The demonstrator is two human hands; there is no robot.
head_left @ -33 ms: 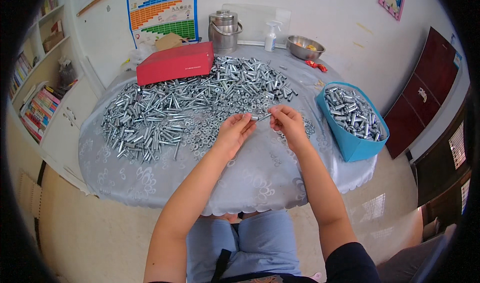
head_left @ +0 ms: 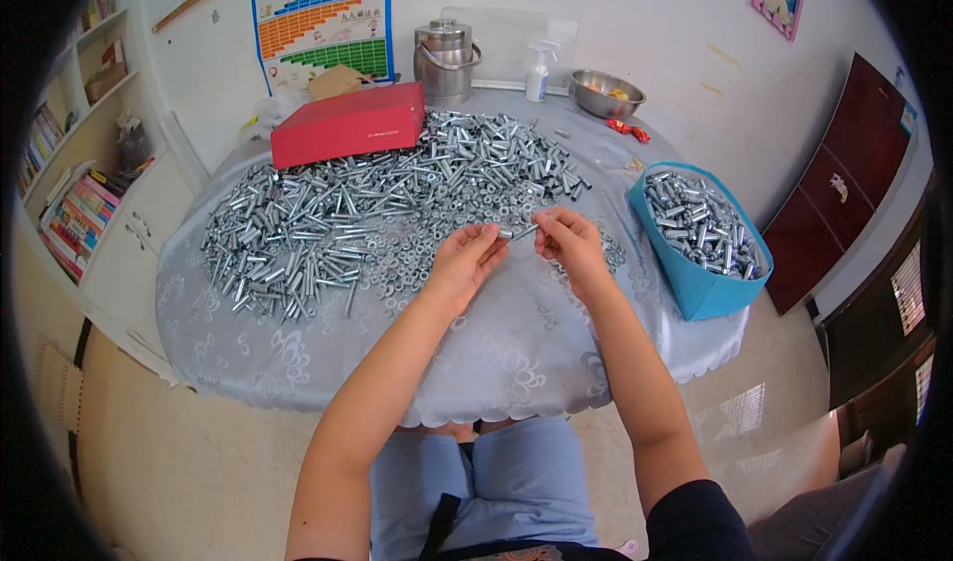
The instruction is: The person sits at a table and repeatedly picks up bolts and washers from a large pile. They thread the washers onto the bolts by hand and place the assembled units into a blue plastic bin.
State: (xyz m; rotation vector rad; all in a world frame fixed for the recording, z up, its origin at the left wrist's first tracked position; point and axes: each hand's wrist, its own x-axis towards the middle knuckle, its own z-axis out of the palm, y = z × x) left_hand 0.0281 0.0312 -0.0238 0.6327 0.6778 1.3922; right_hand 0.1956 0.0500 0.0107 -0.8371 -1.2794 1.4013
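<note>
Head view showed us a round table (head_left: pixel 516 362) under a pale patterned cloth, its far edge at 12 o'clock crowded against the wall. Across its 10 o'clock half lay a wide heap of silvery metal sleeves and bolts (head_left: pixel 328 223), too tangled for us to tell single pieces apart. At 11 o'clock sat a red flat box (head_left: pixel 347 124); at 3 o'clock a blue bin (head_left: pixel 700 253) held more metal parts, its lower side cut off by the table edge. Near the middle, our left hand (head_left: pixel 467 261) and right hand (head_left: pixel 574 246) met over the cloth, fingertips pinched on the two ends of one small metal sleeve (head_left: pixel 520 231). Whether a second piece sat inside it we could not make out.
</note>
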